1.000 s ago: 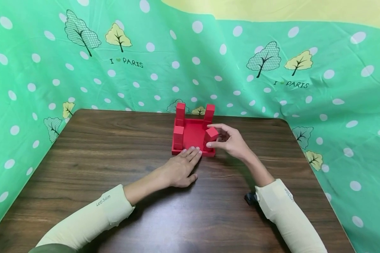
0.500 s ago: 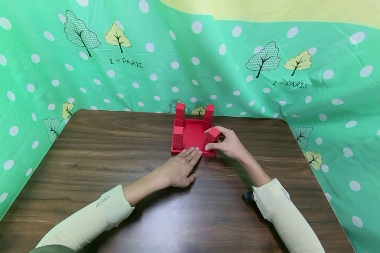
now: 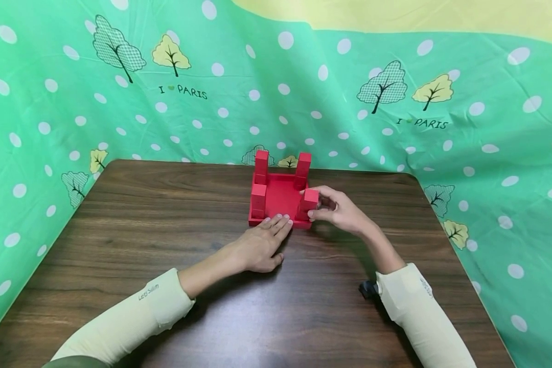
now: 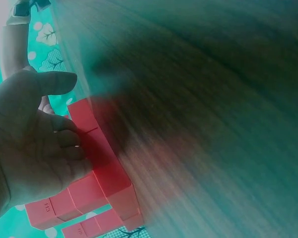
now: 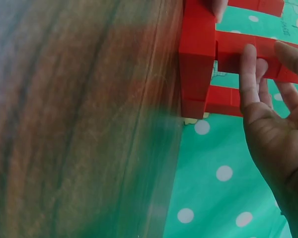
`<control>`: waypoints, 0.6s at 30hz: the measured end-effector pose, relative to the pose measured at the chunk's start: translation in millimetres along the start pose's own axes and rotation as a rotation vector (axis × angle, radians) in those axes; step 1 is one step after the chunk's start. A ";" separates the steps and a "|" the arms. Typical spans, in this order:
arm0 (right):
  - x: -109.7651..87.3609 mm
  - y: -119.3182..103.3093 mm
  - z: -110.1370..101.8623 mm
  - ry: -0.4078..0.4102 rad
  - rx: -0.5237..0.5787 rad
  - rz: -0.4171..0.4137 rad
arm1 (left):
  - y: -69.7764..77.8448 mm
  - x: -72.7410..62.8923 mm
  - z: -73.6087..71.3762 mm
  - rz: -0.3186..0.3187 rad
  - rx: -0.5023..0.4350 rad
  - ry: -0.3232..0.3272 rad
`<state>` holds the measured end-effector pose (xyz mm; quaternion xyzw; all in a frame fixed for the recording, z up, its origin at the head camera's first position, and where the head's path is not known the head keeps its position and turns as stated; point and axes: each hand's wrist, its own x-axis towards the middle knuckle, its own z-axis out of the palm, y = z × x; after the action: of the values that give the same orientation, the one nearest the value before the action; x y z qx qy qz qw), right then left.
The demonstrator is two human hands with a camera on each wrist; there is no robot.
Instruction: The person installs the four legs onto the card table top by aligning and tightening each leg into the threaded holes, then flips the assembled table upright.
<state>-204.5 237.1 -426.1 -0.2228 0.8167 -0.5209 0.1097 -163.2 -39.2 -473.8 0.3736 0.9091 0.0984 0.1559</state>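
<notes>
A square red tray (image 3: 281,177) rests on the table, with a column of stacked red blocks at each corner. At the near right corner, my right hand (image 3: 342,210) holds the block column (image 3: 310,198) between thumb and fingers; its top leans slightly outward. In the right wrist view, fingers of the right hand (image 5: 275,126) lie along this column (image 5: 229,47). My left hand (image 3: 261,246) lies flat, its fingertips on the tray's near wall. The left wrist view shows the left hand (image 4: 35,153) against the tray wall (image 4: 102,153), near blocks (image 4: 89,191) with printed numbers.
Two far columns, left (image 3: 262,166) and right (image 3: 303,168), and a near left column (image 3: 258,202) stand close to the right hand's work. The brown wooden table (image 3: 165,204) ends at a green dotted cloth (image 3: 230,128) behind the tray.
The near right column's top block has turned from an angled position to square with the others. My right hand has shifted slightly right. My left hand keeps its place.
</notes>
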 end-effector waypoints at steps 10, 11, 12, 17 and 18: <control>5.2 1.3 3.8 0.109 -0.151 0.054 | 9.2 -8.5 -13.7 -0.008 0.040 -0.022; 6.3 1.8 5.3 0.129 -0.156 0.063 | 4.4 -5.6 -7.3 0.003 0.057 -0.006; 7.4 2.4 6.6 0.145 -0.156 0.067 | 1.4 -3.8 -3.5 0.009 0.041 0.002; 8.5 2.6 10.2 0.141 -0.043 0.034 | 0.8 -3.1 -3.0 0.009 0.034 -0.005; 8.2 2.2 10.1 0.123 -0.009 0.010 | 6.3 -6.7 -10.4 -0.001 0.019 -0.023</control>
<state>-208.1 225.9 -432.0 -0.1871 0.8254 -0.5292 0.0608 -158.3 -40.1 -460.8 0.3756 0.9084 0.0854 0.1628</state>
